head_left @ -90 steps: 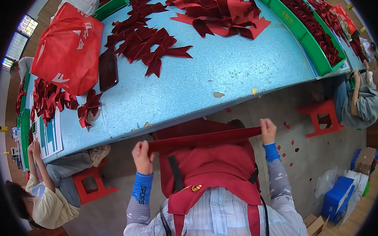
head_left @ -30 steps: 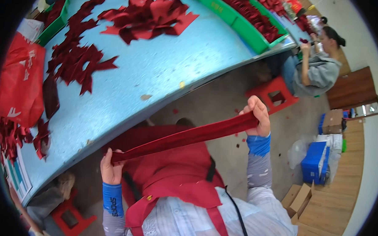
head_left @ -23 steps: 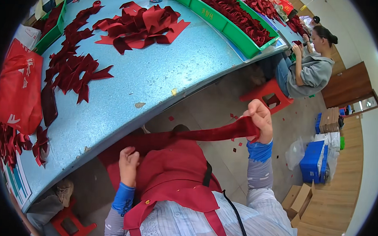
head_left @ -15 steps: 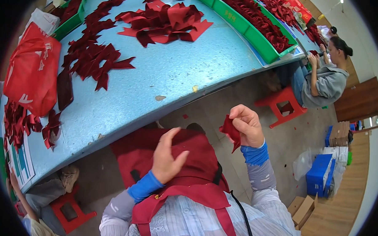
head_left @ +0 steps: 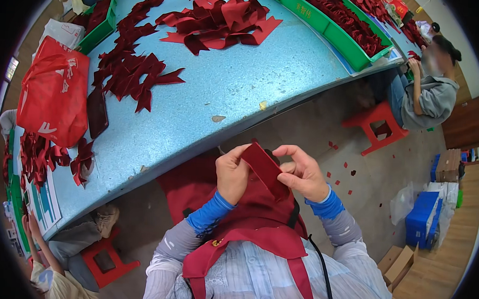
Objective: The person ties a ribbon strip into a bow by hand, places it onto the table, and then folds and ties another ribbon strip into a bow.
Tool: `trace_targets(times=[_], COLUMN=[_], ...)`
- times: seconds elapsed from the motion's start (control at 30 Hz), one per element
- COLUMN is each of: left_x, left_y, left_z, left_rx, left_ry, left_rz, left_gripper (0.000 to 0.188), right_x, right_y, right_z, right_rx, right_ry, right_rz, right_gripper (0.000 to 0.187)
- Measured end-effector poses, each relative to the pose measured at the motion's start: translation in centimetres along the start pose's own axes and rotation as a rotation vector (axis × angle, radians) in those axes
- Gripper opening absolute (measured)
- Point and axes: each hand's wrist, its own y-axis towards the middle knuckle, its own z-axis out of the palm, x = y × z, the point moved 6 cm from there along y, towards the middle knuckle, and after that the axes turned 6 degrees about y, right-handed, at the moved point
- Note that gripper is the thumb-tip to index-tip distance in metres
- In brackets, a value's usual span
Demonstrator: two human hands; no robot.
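A dark red velvet-like ribbon piece [head_left: 264,171] is stretched at a slant between my two hands, above my lap. My left hand [head_left: 232,173] pinches its upper left edge. At its right side my right hand [head_left: 305,175] has thumb and a finger closed at the ribbon's edge, with the index finger bent above; the exact contact is partly hidden. Across the blue table [head_left: 199,94] lie a pile of red ribbon strips [head_left: 223,23] and a heap of dark red ribbon pieces with notched ends [head_left: 130,78].
A green crate [head_left: 330,30] full of dark red ribbon pieces stands at the table's far right. On the left are a red bag [head_left: 55,96] and a dark flat object [head_left: 97,114]. One person sits on a red stool [head_left: 376,129] at right; another is at lower left. Red scraps dot the floor.
My left hand was open and apart; it has moved right and taken hold of the ribbon. The ribbon, crumpled in my right hand before, is spread between both. The view has shifted slightly.
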Motion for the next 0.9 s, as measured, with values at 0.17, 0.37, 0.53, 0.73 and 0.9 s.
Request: trace_targets(times=[0.17,0.37,0.53,0.73,0.9], left_x=[-0.6,-2.1,-2.6,-2.7,-3.4], left_y=[0.0,0.4,1.0,1.3,1.4], left_z=[-0.2,-1.1,-1.6,-2.8,-2.9], left_rx=[0.09,0.12,0.159,0.182,0.145], left_ry=[-0.08,-0.204,-0.272,-0.253,-0.198], left_rz=[-0.052,-0.16,-0.153,-0.166,-0.164], left_gripper=[0.021,0.023,0.026,0.03,0.033], right_x=[-3.3,-3.7,-4.5,-3.5,-3.7], right_y=[0.3,2.0,3.7,5.0,5.6], right_z=[-1.1,-1.4,-2.4,-2.2,-1.9], right_rx=[-0.025,-0.013,-0.047,-0.009,0.028], right_ry=[-0.097,-0.176,-0.122,-0.4,-0.351], right_rz=[-0.001,0.016,-0.033,-0.415,-0.502], right_gripper=[0.023,0.016,0.011,0.013,0.013])
